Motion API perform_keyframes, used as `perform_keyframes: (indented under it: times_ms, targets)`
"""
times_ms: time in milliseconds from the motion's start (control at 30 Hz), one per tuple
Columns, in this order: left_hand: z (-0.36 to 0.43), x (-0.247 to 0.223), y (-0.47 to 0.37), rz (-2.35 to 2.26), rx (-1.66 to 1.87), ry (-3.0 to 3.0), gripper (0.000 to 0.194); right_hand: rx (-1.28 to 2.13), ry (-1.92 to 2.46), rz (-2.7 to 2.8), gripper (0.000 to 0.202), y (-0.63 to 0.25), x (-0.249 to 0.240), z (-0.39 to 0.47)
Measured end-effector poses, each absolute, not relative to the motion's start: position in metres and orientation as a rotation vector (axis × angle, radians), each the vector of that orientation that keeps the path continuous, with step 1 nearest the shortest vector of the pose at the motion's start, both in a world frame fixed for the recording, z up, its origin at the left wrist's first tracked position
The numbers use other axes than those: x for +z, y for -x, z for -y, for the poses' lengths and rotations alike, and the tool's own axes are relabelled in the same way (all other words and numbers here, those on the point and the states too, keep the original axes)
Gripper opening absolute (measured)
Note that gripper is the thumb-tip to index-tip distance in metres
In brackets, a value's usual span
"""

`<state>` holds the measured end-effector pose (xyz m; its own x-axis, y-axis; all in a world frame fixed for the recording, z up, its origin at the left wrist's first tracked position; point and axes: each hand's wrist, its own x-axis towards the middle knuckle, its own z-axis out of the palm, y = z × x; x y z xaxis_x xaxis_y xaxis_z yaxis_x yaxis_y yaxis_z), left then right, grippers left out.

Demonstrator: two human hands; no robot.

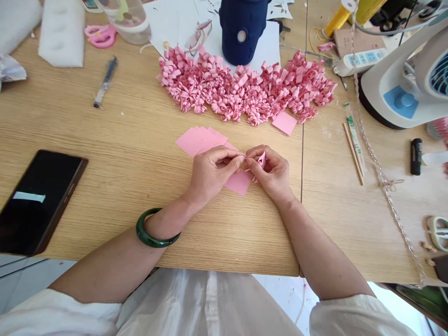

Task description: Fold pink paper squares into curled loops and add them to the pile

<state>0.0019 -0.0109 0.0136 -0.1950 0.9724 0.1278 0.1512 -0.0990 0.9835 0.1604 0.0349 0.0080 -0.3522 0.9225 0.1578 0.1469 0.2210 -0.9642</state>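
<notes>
My left hand [212,175] and my right hand [275,175] meet fingertip to fingertip above the table. Between the right thumb and fingers is a small curled pink paper piece [262,159] with cut strips. The left thumb and forefinger pinch its near end, partly hidden by the fingers. Under and behind the left hand lies a fanned stack of flat pink paper squares [198,141]. Another pink sheet [240,183] lies below both hands. Beyond them stretches a long heap of looped pink paper flowers [241,88], with a small pink square pad [285,123] at its near right edge.
A dark blue tumbler [241,42] stands behind the heap. At left are a phone [38,200], a pen [105,83] and pink scissors [101,36]. To the right lie wooden sticks [353,154], a twisted cord [378,163], a black marker [416,156] and a white fan [402,88].
</notes>
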Motion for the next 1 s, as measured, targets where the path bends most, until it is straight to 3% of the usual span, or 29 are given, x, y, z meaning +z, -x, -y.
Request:
perform_keyframes:
  times_ms: [600,833,1000]
  targets:
    - [0.0116,0.0133,-0.0042,-1.449,1.379,-1.319,0.011,1.168,1.004,1.721,0.011,-0.1598,0.0047,-0.0362]
    - [0.0098,0.0141,-0.0006,-1.544,1.384,-1.276,0.010,1.253,0.911,1.699,0.025,-0.1605,0.0114,-0.0351]
    - [0.0090,0.0139,0.0011,-1.537,1.376,-1.183,0.011,1.266,0.906,1.544,0.021,-0.1614,0.0126,-0.0341]
